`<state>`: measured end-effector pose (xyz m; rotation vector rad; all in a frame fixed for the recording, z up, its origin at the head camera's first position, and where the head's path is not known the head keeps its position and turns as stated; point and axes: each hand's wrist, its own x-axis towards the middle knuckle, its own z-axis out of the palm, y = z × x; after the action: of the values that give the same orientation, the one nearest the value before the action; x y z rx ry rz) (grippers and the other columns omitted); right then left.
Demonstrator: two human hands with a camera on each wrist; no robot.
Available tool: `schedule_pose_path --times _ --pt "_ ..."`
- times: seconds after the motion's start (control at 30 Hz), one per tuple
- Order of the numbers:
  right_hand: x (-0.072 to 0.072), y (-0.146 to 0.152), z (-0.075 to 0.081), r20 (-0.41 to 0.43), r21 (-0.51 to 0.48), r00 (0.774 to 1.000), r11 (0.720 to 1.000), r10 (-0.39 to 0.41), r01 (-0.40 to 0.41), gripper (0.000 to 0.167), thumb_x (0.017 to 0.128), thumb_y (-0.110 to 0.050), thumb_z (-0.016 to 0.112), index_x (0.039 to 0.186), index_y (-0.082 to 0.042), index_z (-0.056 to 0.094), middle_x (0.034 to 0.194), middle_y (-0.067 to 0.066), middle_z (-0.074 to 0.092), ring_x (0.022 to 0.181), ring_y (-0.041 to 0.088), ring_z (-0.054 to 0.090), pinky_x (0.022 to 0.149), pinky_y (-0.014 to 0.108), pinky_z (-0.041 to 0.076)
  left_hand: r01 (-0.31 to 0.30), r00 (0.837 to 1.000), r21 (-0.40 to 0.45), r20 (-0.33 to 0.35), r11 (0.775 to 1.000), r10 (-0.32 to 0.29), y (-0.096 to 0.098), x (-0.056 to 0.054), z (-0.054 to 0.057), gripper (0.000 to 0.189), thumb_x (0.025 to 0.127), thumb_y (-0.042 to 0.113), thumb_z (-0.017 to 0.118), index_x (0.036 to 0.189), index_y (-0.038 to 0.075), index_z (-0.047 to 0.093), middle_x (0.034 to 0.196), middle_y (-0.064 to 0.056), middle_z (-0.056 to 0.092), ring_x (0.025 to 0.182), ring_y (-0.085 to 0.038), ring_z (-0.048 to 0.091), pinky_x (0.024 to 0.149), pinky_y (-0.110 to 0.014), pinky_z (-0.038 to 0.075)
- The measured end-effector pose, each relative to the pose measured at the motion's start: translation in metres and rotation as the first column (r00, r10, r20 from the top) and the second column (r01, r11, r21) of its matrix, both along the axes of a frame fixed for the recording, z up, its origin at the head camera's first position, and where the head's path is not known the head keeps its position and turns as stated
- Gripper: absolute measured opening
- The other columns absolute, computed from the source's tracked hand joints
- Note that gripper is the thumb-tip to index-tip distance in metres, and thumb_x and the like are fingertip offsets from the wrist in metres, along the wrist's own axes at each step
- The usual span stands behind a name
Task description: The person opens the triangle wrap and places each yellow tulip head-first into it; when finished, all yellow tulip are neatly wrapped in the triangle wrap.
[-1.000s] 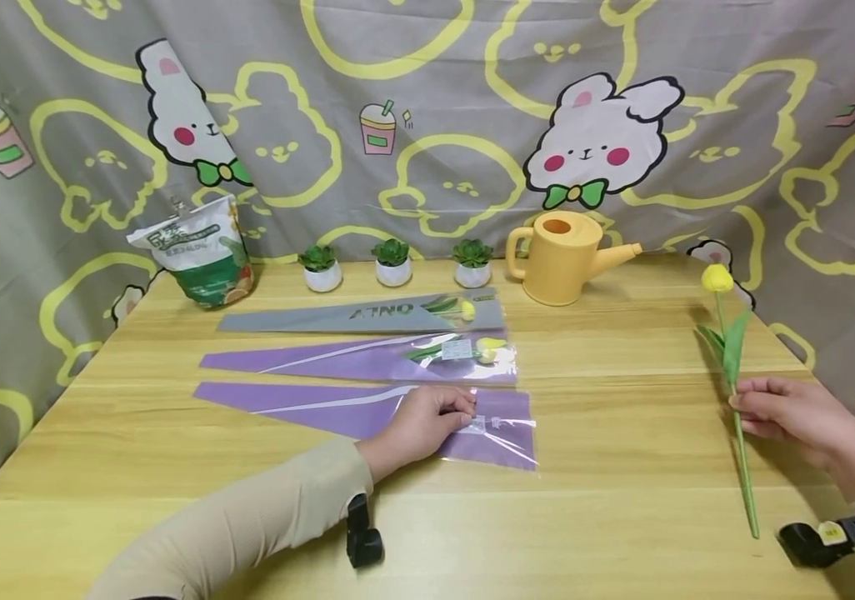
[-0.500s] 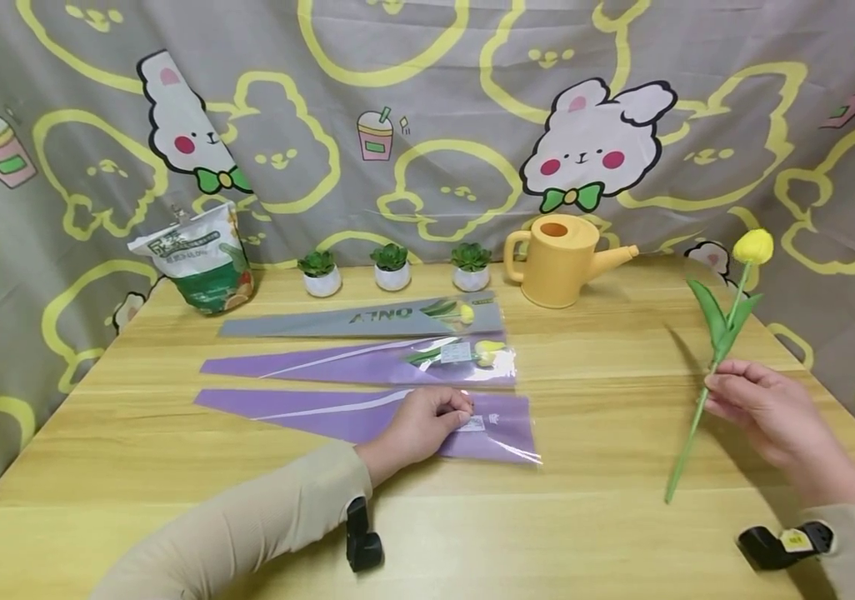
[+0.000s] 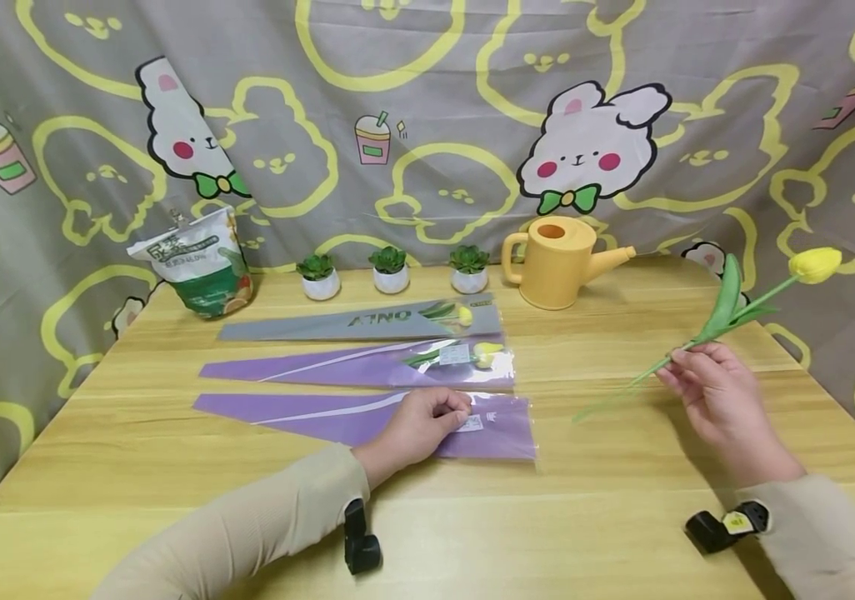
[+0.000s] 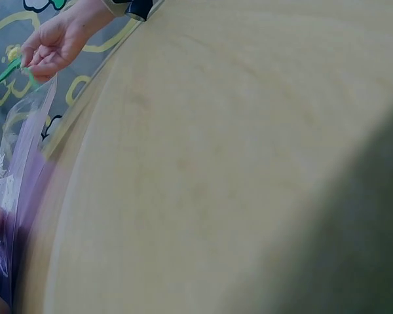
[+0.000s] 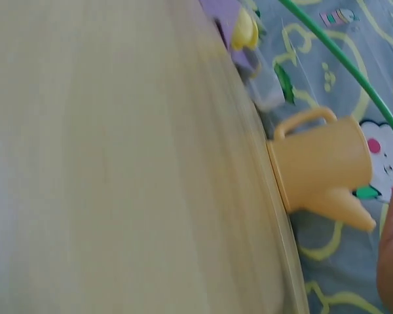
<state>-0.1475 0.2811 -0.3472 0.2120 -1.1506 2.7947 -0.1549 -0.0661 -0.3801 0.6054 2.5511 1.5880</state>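
In the head view my left hand (image 3: pixel 420 429) rests on the nearest purple wrapping sleeve (image 3: pixel 508 433) and pinches its clear film near a small white label. The left wrist view shows the sleeve's clear film (image 4: pixel 27 124) raised beside my fingertips. My right hand (image 3: pixel 723 408) holds an artificial yellow tulip (image 3: pixel 815 265) by the stem, above the table's right side. Its bloom points right, and the thin stem end slants down-left toward the sleeve. The stem (image 5: pixel 354 69) also crosses the right wrist view. Most of both hands is outside their own wrist views.
Behind lie a purple sleeve (image 3: pixel 345 361) and a grey sleeve (image 3: pixel 307 326), each with a yellow tulip inside. Along the back stand a clipped bag (image 3: pixel 210 271), three potted succulents (image 3: pixel 390 271) and an orange watering can (image 3: pixel 557 265). A patterned curtain hangs behind the wooden table (image 3: pixel 510 533).
My right hand has moved left with the tulip and turned it, so the stem now slants toward the sleeve and the bloom points right. My left hand stays in place.
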Motion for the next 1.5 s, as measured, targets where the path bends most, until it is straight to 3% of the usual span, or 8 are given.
schedule_pose_path --times 0.2,0.53,1.0,1.23,1.5 --pt "-0.003 -0.020 0.002 0.018 -0.016 1.000 1.000 -0.023 0.023 0.018 0.089 0.014 0.044 0.080 0.000 0.050 0.075 0.012 0.062 0.067 0.019 0.065 0.067 0.027 0.055 0.011 1.000 0.028 0.003 1.000 -0.011 0.000 0.000 0.000 0.007 0.084 0.004 0.064 0.078 0.000 0.065 0.102 -0.013 0.068 0.100 -0.025 0.063 0.080 -0.020 0.047" --pt "0.001 -0.040 -0.001 0.114 0.071 0.992 0.996 -0.054 0.046 0.017 0.089 0.012 0.046 0.082 -0.003 0.050 0.076 0.007 0.060 0.069 0.015 0.063 0.070 0.026 0.055 0.002 1.000 -0.007 0.007 1.000 -0.002 -0.002 0.001 0.001 0.009 0.086 0.005 0.062 0.077 0.003 0.062 0.100 -0.009 0.068 0.092 -0.019 0.061 0.074 -0.019 0.044" --pt "0.007 -0.069 -0.003 0.154 0.176 0.985 0.983 -0.082 0.054 0.022 0.090 0.010 0.042 0.077 -0.005 0.052 0.071 0.005 0.061 0.065 0.013 0.063 0.069 0.025 0.055 -0.007 1.000 -0.027 0.024 1.000 0.007 -0.003 -0.001 -0.002 0.012 0.089 0.005 0.058 0.077 0.005 0.058 0.104 -0.008 0.068 0.090 -0.016 0.058 0.073 -0.021 0.042" --pt "0.007 -0.062 -0.003 0.195 0.079 0.962 0.981 -0.191 0.178 0.017 0.088 0.011 0.045 0.090 -0.006 0.040 0.072 0.005 0.059 0.063 0.014 0.061 0.065 0.024 0.054 0.000 1.000 -0.044 0.018 0.999 0.001 -0.003 -0.001 -0.002 0.012 0.090 0.005 0.057 0.078 0.005 0.057 0.106 -0.008 0.067 0.093 -0.018 0.058 0.074 -0.023 0.043" --pt "0.011 -0.056 -0.005 0.222 -0.003 0.956 0.980 -0.193 0.198 0.018 0.088 0.009 0.049 0.088 -0.006 0.039 0.076 0.007 0.057 0.063 0.017 0.057 0.062 0.024 0.053 -0.002 1.000 -0.045 0.021 0.999 0.003 -0.003 0.000 -0.001 0.013 0.089 0.004 0.057 0.077 0.006 0.057 0.105 -0.007 0.067 0.092 -0.016 0.058 0.075 -0.023 0.043"
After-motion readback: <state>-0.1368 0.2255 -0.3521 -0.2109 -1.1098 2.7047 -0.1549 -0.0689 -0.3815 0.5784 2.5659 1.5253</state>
